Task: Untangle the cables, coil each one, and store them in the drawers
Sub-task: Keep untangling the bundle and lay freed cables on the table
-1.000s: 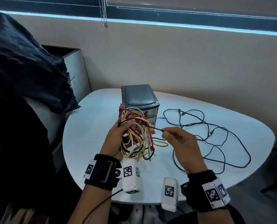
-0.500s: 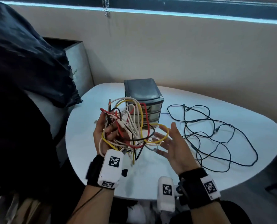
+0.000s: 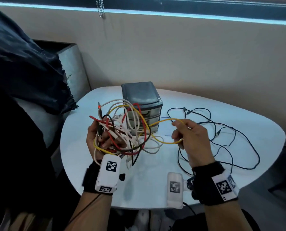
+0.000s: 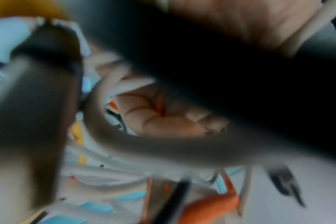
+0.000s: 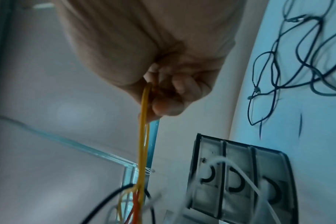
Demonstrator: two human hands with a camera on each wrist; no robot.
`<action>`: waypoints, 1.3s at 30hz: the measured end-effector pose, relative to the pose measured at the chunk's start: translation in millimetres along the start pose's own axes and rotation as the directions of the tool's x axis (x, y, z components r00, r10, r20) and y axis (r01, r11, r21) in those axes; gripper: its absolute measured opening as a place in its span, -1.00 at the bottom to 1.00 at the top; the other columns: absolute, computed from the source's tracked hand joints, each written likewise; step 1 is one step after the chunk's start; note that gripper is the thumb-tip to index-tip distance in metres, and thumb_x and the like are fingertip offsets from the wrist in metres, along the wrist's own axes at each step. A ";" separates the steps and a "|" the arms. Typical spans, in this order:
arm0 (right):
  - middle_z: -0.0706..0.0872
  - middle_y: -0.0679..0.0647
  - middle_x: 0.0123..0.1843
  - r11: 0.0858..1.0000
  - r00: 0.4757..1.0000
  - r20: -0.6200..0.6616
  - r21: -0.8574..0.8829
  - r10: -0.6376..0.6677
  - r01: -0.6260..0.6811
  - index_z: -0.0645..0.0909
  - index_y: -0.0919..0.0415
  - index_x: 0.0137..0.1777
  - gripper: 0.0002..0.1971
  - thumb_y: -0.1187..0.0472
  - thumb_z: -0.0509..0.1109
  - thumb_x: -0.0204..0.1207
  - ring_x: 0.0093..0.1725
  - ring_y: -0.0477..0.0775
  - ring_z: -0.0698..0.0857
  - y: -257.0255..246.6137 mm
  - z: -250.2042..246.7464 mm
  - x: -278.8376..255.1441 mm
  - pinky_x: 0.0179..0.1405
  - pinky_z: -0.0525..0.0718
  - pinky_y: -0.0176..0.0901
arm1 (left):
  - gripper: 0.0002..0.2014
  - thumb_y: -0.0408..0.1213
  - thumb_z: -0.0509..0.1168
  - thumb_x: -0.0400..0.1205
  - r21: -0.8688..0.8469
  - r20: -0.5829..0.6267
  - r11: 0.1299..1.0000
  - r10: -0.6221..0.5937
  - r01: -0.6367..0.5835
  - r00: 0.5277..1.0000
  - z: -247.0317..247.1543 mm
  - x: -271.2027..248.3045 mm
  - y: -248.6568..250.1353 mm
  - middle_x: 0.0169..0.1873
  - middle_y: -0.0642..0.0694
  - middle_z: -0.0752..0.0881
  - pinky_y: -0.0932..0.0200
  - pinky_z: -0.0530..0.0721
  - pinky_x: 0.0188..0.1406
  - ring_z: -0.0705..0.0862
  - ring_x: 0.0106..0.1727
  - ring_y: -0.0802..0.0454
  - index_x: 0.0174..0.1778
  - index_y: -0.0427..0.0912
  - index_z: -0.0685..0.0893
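Observation:
A tangle of white, red, yellow and dark cables hangs above the table, gripped by my left hand, whose fingers curl round the strands. My right hand pinches a loop of the yellow cable and holds it out to the right of the bundle; the right wrist view shows the yellow cable doubled between curled fingers. A small grey drawer unit with three shut drawers stands behind the bundle. A long black cable sprawls loose on the table.
The white rounded table ends close to my wrists. A dark bag and a grey box stand at the left. A beige wall runs behind, with a bead chain hanging down.
My right hand was open beside the bundle half a second ago; now it pinches the yellow loop and has drawn it rightward. A second ago it pinched a dark strand.

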State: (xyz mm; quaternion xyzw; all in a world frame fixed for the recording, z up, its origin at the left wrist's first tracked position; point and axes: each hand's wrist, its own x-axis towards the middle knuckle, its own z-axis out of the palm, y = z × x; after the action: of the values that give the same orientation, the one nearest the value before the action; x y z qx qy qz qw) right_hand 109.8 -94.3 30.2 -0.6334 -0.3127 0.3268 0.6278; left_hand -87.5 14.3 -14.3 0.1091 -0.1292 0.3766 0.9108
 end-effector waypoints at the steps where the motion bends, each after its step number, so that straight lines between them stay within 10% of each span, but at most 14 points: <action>1: 0.66 0.09 -0.52 1.000 0.999 -0.039 0.026 -0.007 0.008 0.70 0.35 -0.11 -0.84 0.27 0.37 0.61 -0.57 -0.06 0.47 -1.8 -2.7 0.8 -0.59 0.35 -0.28 | -0.55 -0.02 0.05 0.74 -0.009 -0.003 1.000 0.011 -0.012 1.000 -1.6 -0.5 0.2 -0.57 -0.03 0.42 0.40 0.30 -0.64 0.37 -0.62 0.10 -0.02 -0.35 0.65; 10: 0.61 0.06 -0.55 0.966 0.984 -0.176 0.260 0.029 0.018 0.67 0.23 -0.15 -0.84 0.31 0.31 0.65 -0.55 -0.02 0.53 1.2 -5.9 6.9 -0.54 0.45 -0.20 | -0.66 -0.06 0.13 0.72 -0.039 0.002 0.999 0.018 -0.018 1.000 -10.4 0.3 3.8 -0.60 -0.02 0.41 0.23 0.61 -0.53 0.40 -0.63 0.08 -0.03 -0.29 0.60; 15: 0.59 -0.01 -0.56 0.883 0.940 -0.330 0.462 0.086 0.082 0.59 0.17 -0.15 -0.83 0.28 0.26 0.69 -0.45 -0.03 0.70 0.8 -23.7 15.6 -0.38 0.59 -0.23 | -0.62 -0.01 0.05 0.74 0.011 -0.068 1.000 0.000 0.001 0.998 -18.8 -1.5 12.3 -0.59 0.02 0.39 0.37 0.23 -0.64 0.35 -0.64 0.13 -0.07 -0.22 0.62; 22: 0.37 0.01 -0.57 0.942 0.985 -0.149 0.335 0.088 -0.034 0.61 0.18 -0.08 -0.87 0.24 0.27 0.68 -0.53 0.04 0.62 -16.8 -38.4 23.4 -0.38 0.71 -0.14 | -0.58 -0.03 0.15 0.69 0.071 -0.531 0.991 0.130 -0.109 0.837 -18.5 13.3 8.6 -0.78 0.07 0.36 0.57 0.18 -0.70 0.12 -0.75 0.18 -0.36 -0.16 0.72; 29: 0.27 -0.09 -0.63 0.880 0.995 -0.095 0.474 0.031 0.018 0.63 0.19 -0.08 -0.82 0.28 0.21 0.68 -0.59 -0.09 0.35 -57.3 -57.5 43.8 -0.35 0.59 -0.27 | -0.65 -0.02 0.12 0.73 0.189 -0.554 0.980 0.053 0.064 0.831 -12.7 7.9 16.6 -0.74 0.09 0.37 0.44 0.30 -0.83 0.31 -0.80 0.21 -0.27 -0.11 0.63; 35: 0.22 -0.05 -0.75 0.873 0.956 0.293 0.469 -0.013 -0.132 0.59 0.10 0.32 -0.64 -0.04 0.19 0.66 -0.71 -0.11 0.22 -78.1 -68.7 42.5 -0.54 0.39 -0.38 | -0.73 -0.08 0.37 0.56 0.305 -0.517 0.935 0.002 0.182 0.856 -15.4 1.3 28.6 -0.78 0.06 0.37 0.35 0.19 -0.81 0.17 -0.78 0.19 -0.45 -0.07 0.65; 37: 0.48 -0.13 -0.61 0.902 0.973 0.194 0.431 -0.129 0.033 0.47 -0.05 0.41 -0.65 0.04 0.25 0.63 -0.59 -0.18 0.49 -84.9 -62.6 44.0 -0.42 0.55 -0.34 | -0.73 -0.14 0.48 0.43 0.353 -0.539 0.906 -0.005 0.232 0.842 -15.8 -2.7 32.6 -0.79 0.05 0.36 0.30 0.05 -0.73 0.09 -0.76 0.14 -0.54 -0.07 0.62; 39: 0.77 -0.08 -0.07 0.913 0.972 0.039 0.352 -0.234 0.206 0.36 -0.21 0.50 -0.38 -0.09 0.49 0.46 -0.05 -0.09 0.78 -100.0 -60.7 49.1 -0.07 0.74 -0.18 | -0.65 -0.14 0.35 0.49 0.386 -0.606 0.881 0.019 0.273 0.795 -18.6 -7.9 36.1 -0.80 0.04 0.32 0.29 -0.02 -0.62 -0.02 -0.67 0.10 -0.63 -0.09 0.57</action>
State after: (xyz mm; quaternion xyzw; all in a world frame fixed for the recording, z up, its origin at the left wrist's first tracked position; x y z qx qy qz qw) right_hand 189.2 -89.0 129.0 -0.4608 -0.3445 0.3289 0.7489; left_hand -115.8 39.6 -30.7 0.2042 0.2614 0.3472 0.8772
